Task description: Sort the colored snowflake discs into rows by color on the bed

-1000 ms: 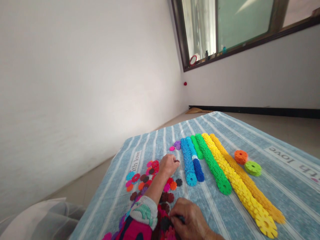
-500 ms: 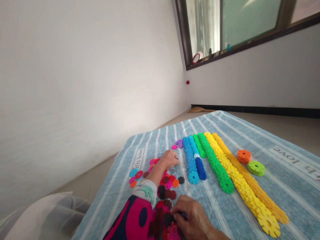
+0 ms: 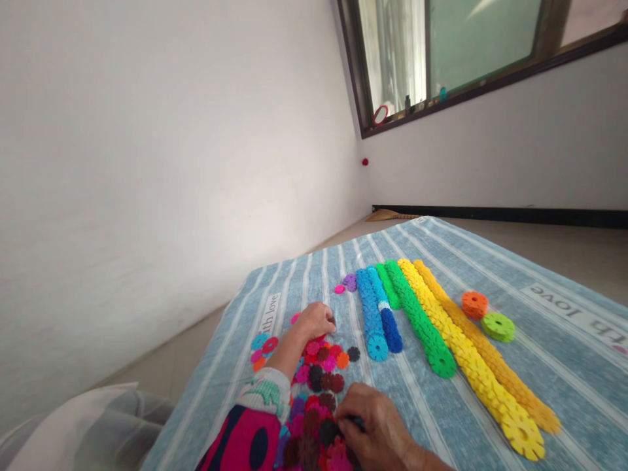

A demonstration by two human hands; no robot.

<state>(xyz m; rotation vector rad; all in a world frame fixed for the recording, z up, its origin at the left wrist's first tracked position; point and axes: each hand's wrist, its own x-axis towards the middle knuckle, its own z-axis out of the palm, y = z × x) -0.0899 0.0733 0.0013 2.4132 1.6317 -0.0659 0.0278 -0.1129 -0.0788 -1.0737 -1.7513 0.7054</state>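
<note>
My left hand [image 3: 316,320] reaches over the far end of a loose pile of notched discs [image 3: 314,405], its fingers closed on a small dark disc. Fingers curled, my right hand [image 3: 375,422] rests at the pile's near right edge, holding a dark disc. The pile mixes red, pink, brown, black, purple and orange. To its right lie overlapping rows: light blue [image 3: 371,314], blue with a dark blue end [image 3: 391,330], green [image 3: 417,320], yellow [image 3: 471,360] and orange-yellow [image 3: 490,347].
Orange [image 3: 474,305] and lime [image 3: 498,326] disc stacks sit right of the rows. Purple discs [image 3: 350,282] and a pink one [image 3: 339,288] lie beyond my left hand. A striped cloth [image 3: 284,281] covers the table; a white wall [image 3: 171,163] stands at left.
My left hand has moved a little left and nearer, uncovering more of the pile, and a dark disc now shows at its fingertips. My right hand stays almost in place.
</note>
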